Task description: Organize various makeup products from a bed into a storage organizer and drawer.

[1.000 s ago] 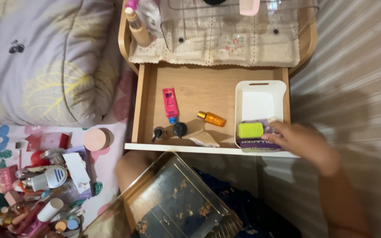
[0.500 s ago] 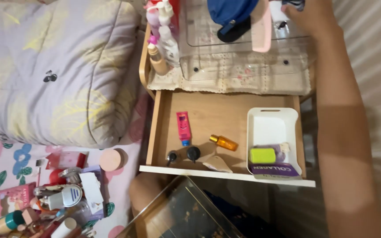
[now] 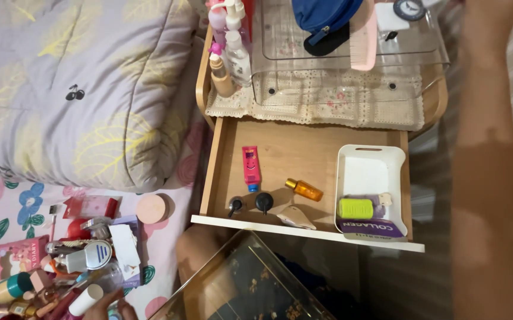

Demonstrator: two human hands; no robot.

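Down at the bottom left, the left hand (image 3: 103,309) shows only as fingertips at the frame edge, resting among a heap of cosmetics (image 3: 61,261) on the floral bedsheet; whether it grips anything cannot be told. Just above lies a round peach compact (image 3: 151,208), and over that a grey quilt (image 3: 78,89). Further right, the open wooden drawer (image 3: 286,148) holds a pink tube (image 3: 250,168), two small black caps, an amber bottle (image 3: 304,189) and, at its right end, a white tray (image 3: 368,172) with a lime-green container (image 3: 355,208) and a purple box (image 3: 370,227). On the nightstand top sits a clear plastic organiser (image 3: 351,65) carrying a blue pouch (image 3: 324,15) and a pink comb (image 3: 364,38). At far right, the right forearm (image 3: 488,178) reaches up past the top edge; its hand is out of view.
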